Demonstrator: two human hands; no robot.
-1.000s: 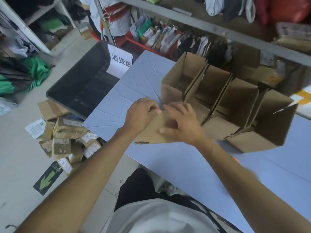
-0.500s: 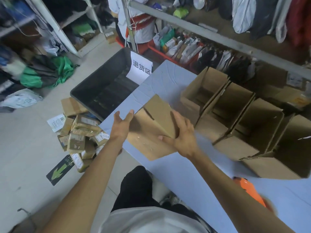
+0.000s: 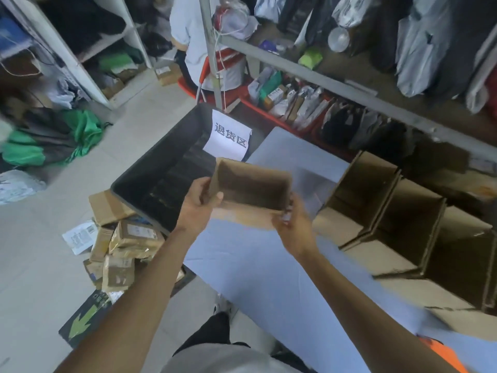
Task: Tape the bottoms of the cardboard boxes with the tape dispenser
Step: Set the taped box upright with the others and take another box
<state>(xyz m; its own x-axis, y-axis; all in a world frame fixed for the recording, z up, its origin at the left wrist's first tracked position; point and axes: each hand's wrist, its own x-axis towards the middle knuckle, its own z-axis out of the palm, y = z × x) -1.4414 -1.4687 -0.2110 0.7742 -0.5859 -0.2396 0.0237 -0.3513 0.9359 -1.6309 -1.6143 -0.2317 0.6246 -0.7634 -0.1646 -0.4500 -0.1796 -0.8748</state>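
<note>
Brown cardboard box (image 3: 250, 188), opened up into a rectangular tube, held in the air above the near-left end of the pale blue table (image 3: 269, 278). Its open mouth faces the camera; the inner walls are visible. One flap hangs from the lower edge toward the table.

Left hand (image 3: 197, 208): grips the box's left wall, thumb curled over the near edge, fingers behind the wall and mostly hidden.

Right hand (image 3: 291, 224): holds the box's lower right corner, fingers curled round the edge. Fingertips blurred; exact finger placement not readable.

Row of opened cardboard boxes (image 3: 398, 227) stands on the right part of the table, side by side, well apart from the held box. Their open sides face the camera and flaps lie on the table surface.

Orange object (image 3: 443, 354) at the near right edge of the table, partly cut off by the frame and blurred. Probably the tape dispenser; cannot confirm. Neither hand touches it.

Black bin (image 3: 161, 181) sits just beside the table's left end, with a white sign (image 3: 228, 138) bearing Chinese characters on its far rim. Pile of small taped parcels (image 3: 121, 251) lies on the floor near the bin's near corner. A green arrow marker (image 3: 83, 321) is on the floor below the pile.
</note>
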